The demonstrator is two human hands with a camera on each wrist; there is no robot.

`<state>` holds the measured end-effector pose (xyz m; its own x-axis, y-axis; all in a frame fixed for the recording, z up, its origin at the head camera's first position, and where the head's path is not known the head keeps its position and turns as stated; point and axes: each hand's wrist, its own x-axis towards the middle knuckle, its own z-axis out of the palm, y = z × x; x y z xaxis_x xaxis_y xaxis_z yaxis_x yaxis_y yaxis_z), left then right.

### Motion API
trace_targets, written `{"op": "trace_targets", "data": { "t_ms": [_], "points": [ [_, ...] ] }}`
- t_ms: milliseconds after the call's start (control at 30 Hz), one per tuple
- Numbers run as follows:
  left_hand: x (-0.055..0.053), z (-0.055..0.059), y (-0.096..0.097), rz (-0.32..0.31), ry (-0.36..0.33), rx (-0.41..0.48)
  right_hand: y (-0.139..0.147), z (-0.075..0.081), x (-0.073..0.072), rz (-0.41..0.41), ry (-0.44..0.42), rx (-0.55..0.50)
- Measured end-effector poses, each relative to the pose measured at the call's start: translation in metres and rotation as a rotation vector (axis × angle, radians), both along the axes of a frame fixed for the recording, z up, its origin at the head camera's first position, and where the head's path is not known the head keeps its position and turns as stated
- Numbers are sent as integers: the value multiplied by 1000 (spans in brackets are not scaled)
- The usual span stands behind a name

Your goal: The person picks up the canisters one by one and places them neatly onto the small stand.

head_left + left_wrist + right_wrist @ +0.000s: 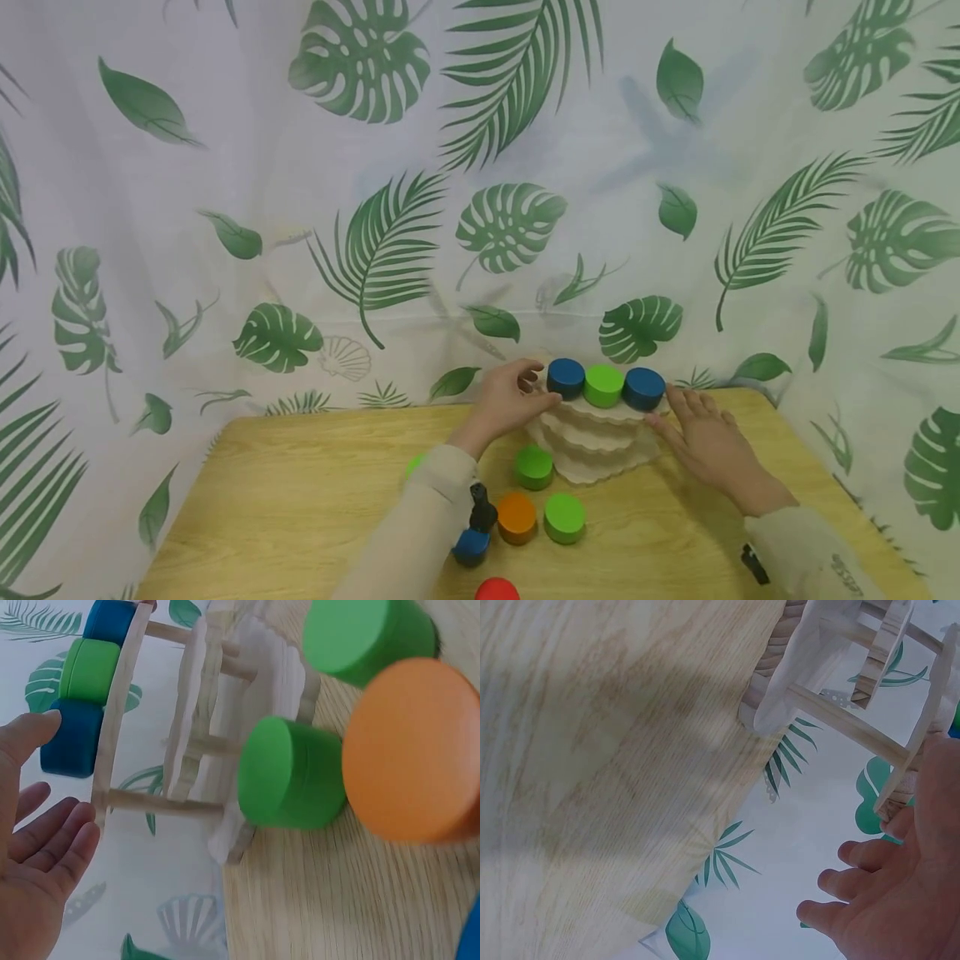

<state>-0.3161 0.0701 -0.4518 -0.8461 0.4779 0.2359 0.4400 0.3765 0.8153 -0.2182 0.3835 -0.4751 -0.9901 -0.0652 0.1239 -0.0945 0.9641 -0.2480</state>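
Note:
A pale wooden stand with wavy-edged tiers joined by dowels (596,461) is at the back of the table. On its top tier a blue round block (566,380), a green round block (603,387) and a second blue round block (643,390) sit in a row. My left hand (501,404) is at the row's left end; in the left wrist view its thumb rests against the end blue block (73,739), fingers loosely bent below. At the right end my right hand (708,446) lies beside the top tier, fingers extended, near the second blue block.
On the table (285,492) before the stand are a green block (534,467), an orange block (517,518), another green block (565,518), a blue block (471,548) and a red block (497,590). A leaf-patterned cloth (405,150) hangs behind the table.

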Motion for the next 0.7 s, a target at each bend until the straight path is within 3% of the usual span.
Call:
{"op": "trace_targets", "data": {
  "t_ms": [367, 533, 700],
  "points": [
    [11, -2, -42, -21, 63, 38, -2, 2, -1, -6, -5, -1],
    [17, -4, -66, -60, 38, 33, -2, 3, -1, -7, -1, 0],
    [24, -9, -91, -42, 16, 34, -3, 4, 0, -4, 0, 0]
  ]
}}
